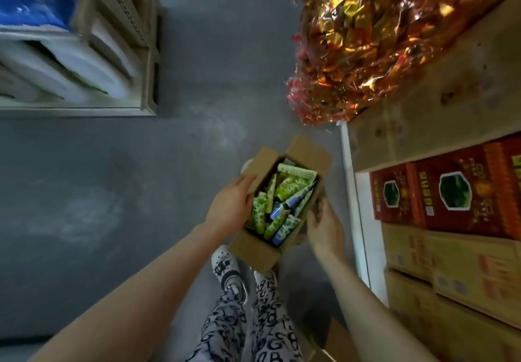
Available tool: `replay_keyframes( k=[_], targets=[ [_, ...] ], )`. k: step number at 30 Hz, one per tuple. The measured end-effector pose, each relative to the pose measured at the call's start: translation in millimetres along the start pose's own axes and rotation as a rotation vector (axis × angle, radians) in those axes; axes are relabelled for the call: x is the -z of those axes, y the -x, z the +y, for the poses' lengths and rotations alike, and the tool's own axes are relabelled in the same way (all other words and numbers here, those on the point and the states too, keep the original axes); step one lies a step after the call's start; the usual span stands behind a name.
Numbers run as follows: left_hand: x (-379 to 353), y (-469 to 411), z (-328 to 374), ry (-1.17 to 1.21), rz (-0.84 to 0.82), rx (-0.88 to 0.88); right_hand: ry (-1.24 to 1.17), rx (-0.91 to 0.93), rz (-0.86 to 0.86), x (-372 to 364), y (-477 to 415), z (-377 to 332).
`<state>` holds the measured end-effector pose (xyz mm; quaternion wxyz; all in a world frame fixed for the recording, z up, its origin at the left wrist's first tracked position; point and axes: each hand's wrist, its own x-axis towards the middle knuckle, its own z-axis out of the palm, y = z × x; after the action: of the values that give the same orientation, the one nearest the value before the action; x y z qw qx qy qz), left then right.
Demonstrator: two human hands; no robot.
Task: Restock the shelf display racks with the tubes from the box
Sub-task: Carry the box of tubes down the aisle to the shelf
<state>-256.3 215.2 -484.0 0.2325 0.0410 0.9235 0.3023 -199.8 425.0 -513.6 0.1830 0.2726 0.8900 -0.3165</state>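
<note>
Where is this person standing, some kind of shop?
Most likely a shop aisle or its stockroom. Stacked red boxes and cardboard cartons fill a shelf on the right, shiny wrapped packets are heaped above, and both hands hold an open box of tubes.

Dim aisle, motion-blurred left edge, wide-angle bending, foil glare

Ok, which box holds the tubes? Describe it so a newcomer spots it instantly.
Start at the grey concrete floor in the aisle, then look just above the person's patterned trousers. There the small open brown cardboard box sits between both hands, full of green and blue tubes; the shelf cartons are closed.
</note>
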Motion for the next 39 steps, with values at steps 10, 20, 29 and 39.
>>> replay_keyframes(
  k=[10, 20, 29, 39],
  targets=[
    [-48, -41, -27, -0.103, -0.101, 0.090, -0.088, -0.002, 0.040, -43, -6, 17],
    [-53, -54, -30, -0.073, -0.228, -0.001, 0.009, -0.111, -0.067, -54, -13, 16],
    [-47, -10, -29, 0.127, -0.088, 0.151, 0.131, 0.112, -0.104, -15, -14, -9],
    [16, 54, -9, 0.320, 0.190, 0.347, 0.201, 0.376, -0.053, 29, 18, -82]
  ],
)
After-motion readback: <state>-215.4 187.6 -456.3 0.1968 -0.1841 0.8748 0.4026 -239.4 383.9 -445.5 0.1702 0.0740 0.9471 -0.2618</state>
